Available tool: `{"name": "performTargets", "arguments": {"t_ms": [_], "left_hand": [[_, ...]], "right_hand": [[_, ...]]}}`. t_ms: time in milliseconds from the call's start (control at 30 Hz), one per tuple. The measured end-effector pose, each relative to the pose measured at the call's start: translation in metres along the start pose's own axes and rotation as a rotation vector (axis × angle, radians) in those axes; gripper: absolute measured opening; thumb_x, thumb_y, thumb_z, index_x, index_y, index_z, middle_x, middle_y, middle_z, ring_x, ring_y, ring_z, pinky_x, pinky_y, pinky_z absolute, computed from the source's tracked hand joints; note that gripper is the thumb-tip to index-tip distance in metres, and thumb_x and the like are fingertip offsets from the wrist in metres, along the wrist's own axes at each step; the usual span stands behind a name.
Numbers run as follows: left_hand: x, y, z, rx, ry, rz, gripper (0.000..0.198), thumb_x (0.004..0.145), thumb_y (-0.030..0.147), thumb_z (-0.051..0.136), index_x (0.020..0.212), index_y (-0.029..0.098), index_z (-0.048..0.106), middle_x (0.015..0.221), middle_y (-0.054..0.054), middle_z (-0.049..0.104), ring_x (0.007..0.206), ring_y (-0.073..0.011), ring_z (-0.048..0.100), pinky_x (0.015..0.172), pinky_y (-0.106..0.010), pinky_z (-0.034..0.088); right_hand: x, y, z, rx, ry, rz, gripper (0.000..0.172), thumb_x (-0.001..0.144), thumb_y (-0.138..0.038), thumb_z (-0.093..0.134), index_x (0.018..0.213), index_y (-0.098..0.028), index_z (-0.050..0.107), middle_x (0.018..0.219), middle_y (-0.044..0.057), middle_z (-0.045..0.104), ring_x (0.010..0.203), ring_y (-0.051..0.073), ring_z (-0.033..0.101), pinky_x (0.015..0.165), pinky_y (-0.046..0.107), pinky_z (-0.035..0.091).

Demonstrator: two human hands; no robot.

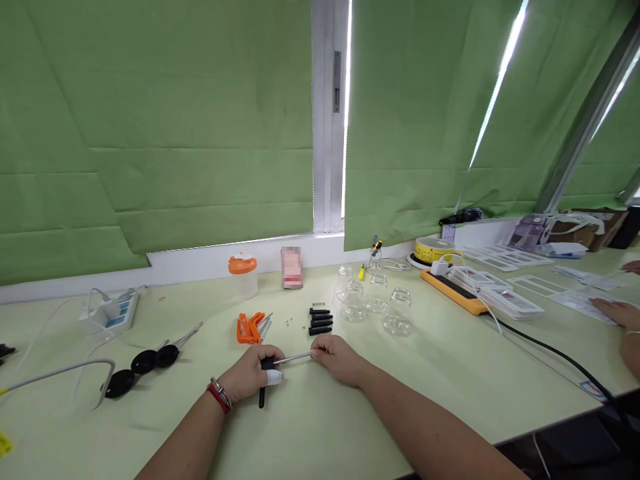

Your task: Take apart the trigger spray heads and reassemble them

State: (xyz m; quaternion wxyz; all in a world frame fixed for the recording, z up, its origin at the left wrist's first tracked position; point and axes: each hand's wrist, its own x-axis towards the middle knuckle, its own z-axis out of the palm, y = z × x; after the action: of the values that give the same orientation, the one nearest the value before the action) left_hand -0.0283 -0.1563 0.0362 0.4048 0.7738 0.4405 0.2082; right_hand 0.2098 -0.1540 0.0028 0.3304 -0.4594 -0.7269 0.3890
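My left hand (pixel 255 370), with a white wrap on one finger, closes around a black-handled tool (pixel 267 364). A thin metal rod (pixel 293 359) runs from it to the right. My right hand (pixel 336 359) pinches the rod's far end between thumb and fingers; the tip is hidden. Below my left hand a black bar (pixel 262 398) sticks out; whether it belongs to the handle I cannot tell. Just beyond my hands lie several black ribbed pieces (pixel 321 323) in a row, a small spring (pixel 319 304), orange plastic parts (pixel 249 328) and loose metal rods (pixel 266 327).
Several clear glass jars (pixel 399 312) stand right of centre. Behind are an orange-lidded cup (pixel 243 275) and a small box (pixel 291 268). Black oval-handled metal tools (pixel 145 362) lie left. An orange power strip (pixel 453 293) sits right, near another person's hand (pixel 613 311).
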Motion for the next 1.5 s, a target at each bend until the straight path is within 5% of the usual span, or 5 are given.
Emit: {"name": "performTargets", "arguments": {"t_ms": [633, 833, 967, 1233, 1500], "left_hand": [[-0.001, -0.002, -0.002, 0.109, 0.039, 0.028, 0.019, 0.067, 0.030, 0.060, 0.081, 0.016, 0.062, 0.073, 0.000, 0.056, 0.068, -0.0141, 0.049, 0.062, -0.024, 0.040], [-0.006, -0.018, -0.037, 0.241, 0.796, -0.056, 0.033, 0.073, 0.036, 0.052, 0.100, 0.018, 0.058, 0.107, -0.007, 0.058, 0.096, -0.0220, 0.054, 0.081, -0.031, 0.044], [-0.014, -0.037, -0.065, 0.508, 0.973, -0.384, 0.033, 0.074, 0.036, 0.049, 0.099, 0.018, 0.061, 0.115, -0.010, 0.054, 0.096, -0.0256, 0.057, 0.079, -0.035, 0.046], [-0.021, -0.056, -0.074, 0.757, 0.769, -0.615, 0.043, 0.078, 0.030, 0.038, 0.117, 0.021, 0.055, 0.126, -0.013, 0.048, 0.103, -0.0297, 0.055, 0.069, -0.040, 0.049], [-0.019, -0.064, -0.075, 0.834, 0.631, -0.640, 0.037, 0.072, 0.028, 0.044, 0.100, 0.017, 0.066, 0.108, -0.018, 0.059, 0.103, -0.0362, 0.053, 0.075, -0.044, 0.047]], "right_hand": [[-0.002, -0.002, 0.000, -0.001, 0.018, -0.018, 0.022, 0.083, -0.035, 0.046, 0.073, -0.018, 0.054, 0.065, -0.003, 0.041, 0.060, 0.011, 0.035, 0.058, 0.022, 0.032], [-0.003, 0.000, 0.000, 0.014, 0.012, -0.029, 0.026, 0.085, -0.042, 0.044, 0.076, -0.019, 0.053, 0.065, -0.003, 0.040, 0.060, 0.010, 0.034, 0.058, 0.022, 0.032], [-0.002, -0.001, 0.000, -0.015, 0.012, -0.038, 0.026, 0.085, -0.040, 0.044, 0.074, -0.019, 0.054, 0.066, -0.003, 0.042, 0.060, 0.011, 0.035, 0.058, 0.022, 0.032], [-0.004, -0.003, 0.000, -0.048, 0.017, -0.049, 0.027, 0.085, -0.040, 0.044, 0.073, -0.018, 0.054, 0.069, -0.001, 0.047, 0.064, 0.012, 0.040, 0.061, 0.023, 0.034], [-0.004, -0.004, 0.000, -0.065, 0.020, -0.065, 0.028, 0.085, -0.040, 0.044, 0.070, -0.018, 0.052, 0.070, -0.001, 0.048, 0.066, 0.012, 0.042, 0.063, 0.024, 0.036]]}}
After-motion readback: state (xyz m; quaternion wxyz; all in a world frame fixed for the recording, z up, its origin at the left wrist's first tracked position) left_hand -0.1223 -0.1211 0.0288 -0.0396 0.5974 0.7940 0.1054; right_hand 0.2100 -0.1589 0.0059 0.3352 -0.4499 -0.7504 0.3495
